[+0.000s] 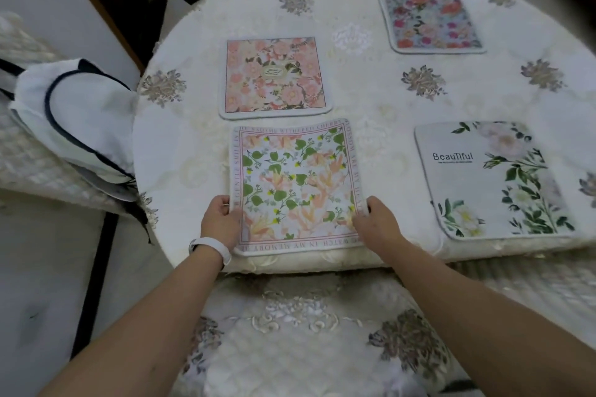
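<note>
You hold the leaf-print mat flat at the near edge of the surface.
Your left grip pinches the mat's left edge and your right grip pinches its right edge, both close to its near corners. The pink floral mat lies just beyond it, and the "Beautiful" mat lies toward the near right edge.

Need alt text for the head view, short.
The left hand and right hand grip a leafy mat by its side edges on the tablecloth. A pink mat, a rose mat and a "Beautiful" mat lie farther off.
</note>
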### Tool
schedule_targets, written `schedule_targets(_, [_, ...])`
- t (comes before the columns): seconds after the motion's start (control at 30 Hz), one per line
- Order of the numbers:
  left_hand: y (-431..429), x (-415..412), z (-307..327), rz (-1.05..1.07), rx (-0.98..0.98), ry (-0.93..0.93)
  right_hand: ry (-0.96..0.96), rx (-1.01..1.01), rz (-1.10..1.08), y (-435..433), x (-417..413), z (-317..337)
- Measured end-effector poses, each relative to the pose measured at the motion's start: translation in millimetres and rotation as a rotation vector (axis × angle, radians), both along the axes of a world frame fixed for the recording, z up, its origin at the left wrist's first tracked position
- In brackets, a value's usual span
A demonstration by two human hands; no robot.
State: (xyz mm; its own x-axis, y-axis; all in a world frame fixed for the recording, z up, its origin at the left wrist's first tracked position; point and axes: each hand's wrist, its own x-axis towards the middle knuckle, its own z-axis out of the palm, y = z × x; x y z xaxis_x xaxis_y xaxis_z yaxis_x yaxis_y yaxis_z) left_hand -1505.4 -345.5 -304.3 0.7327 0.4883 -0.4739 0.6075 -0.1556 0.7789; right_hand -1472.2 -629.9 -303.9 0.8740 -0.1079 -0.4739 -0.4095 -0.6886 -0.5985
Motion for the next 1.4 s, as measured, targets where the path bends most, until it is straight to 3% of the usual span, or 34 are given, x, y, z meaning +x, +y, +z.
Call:
schedule_targets(0.3, [6,-3,-7,-0.059,0.099,0.01,-0.039,0.034,-0.041,-8,1,-11])
schedule_targets(0.47, [15,-18,-17,-0.522,0.393,0.049,-0.193,-0.268,0.31,-21,-18,-19])
schedule_targets(0.6, [17,-38,-21,-0.736,0.538,0.131,-0.153,-0.312,0.484,-27,-28,-19])
schedule_targets(1.03, [28,-48,-31,-0.742,0.572,-0.012,-0.213,-0.339,0.552,-29,-44,-18])
schedule_targets(1.4, [45,-46,-49,-0.825,0.574,0.009,-0.232,-0.333,0.523,-30,-51,-19])
